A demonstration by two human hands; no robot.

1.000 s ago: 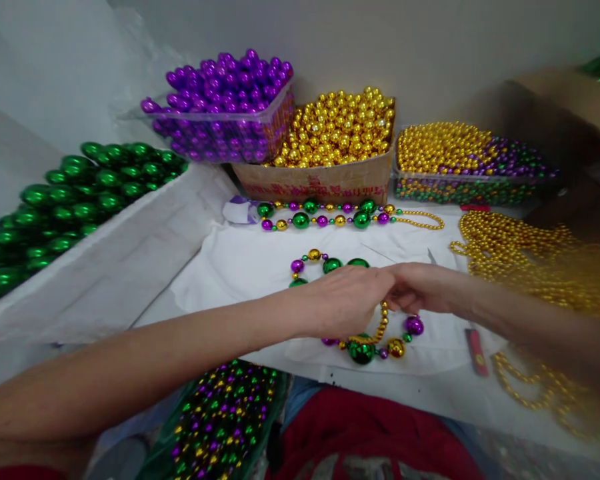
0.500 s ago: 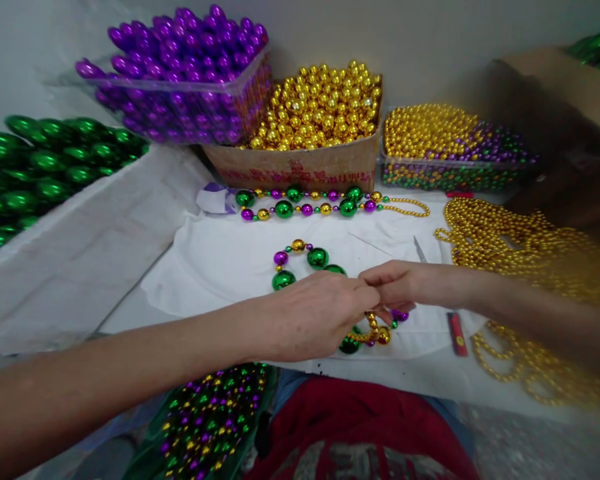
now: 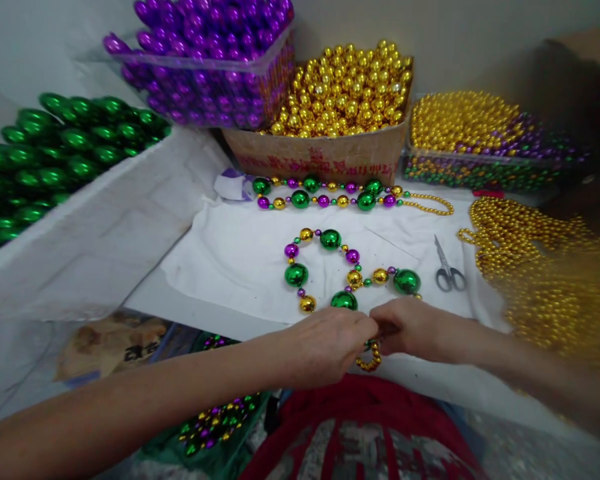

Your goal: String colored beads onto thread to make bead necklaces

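A bead necklace (image 3: 330, 263) of green, purple and gold balls lies in a loop on the white cloth (image 3: 230, 260). Its near end runs into my hands at the table's front edge. My left hand (image 3: 325, 343) and my right hand (image 3: 413, 327) meet fingertip to fingertip, both pinched on that end. A short run of small gold beads (image 3: 370, 360) hangs just below the fingers. What exactly lies between the fingertips is hidden.
A second necklace (image 3: 340, 197) lies further back. Scissors (image 3: 447, 270) rest right of the loop. Trays of green balls (image 3: 55, 153), purple balls (image 3: 210, 60), gold balls (image 3: 345, 87) and mixed small beads (image 3: 485, 140) ring the cloth. Gold bead strands (image 3: 540, 267) pile at right. A bag of mixed beads (image 3: 215, 420) sits below.
Both hands have drawn back toward the table's front edge with the necklace end. The loop, earlier covered, now lies spread out and the scissors show.
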